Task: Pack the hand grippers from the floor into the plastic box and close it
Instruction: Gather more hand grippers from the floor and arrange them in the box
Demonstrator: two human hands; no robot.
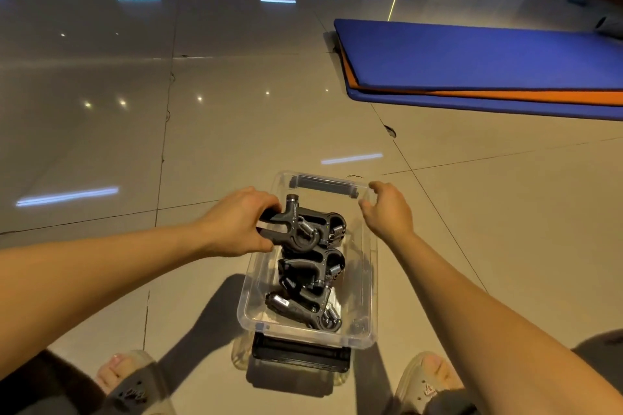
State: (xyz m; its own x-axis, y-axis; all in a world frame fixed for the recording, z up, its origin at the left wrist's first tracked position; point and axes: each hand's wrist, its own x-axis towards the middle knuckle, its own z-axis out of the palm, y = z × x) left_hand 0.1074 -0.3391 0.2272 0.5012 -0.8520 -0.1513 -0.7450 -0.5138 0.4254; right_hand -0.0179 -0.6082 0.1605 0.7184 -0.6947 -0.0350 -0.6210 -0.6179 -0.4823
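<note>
A dark grey, spring-loaded hand gripper hangs over the clear plastic box's far-left rim, the left hand's grip clamped on its handles, the right hand's fingers apart at the far-right corner.

Light was dim and warm; glare streaks dotted the glossy floor; dark shadows fell near; edges bowed, slightly soft.
</note>
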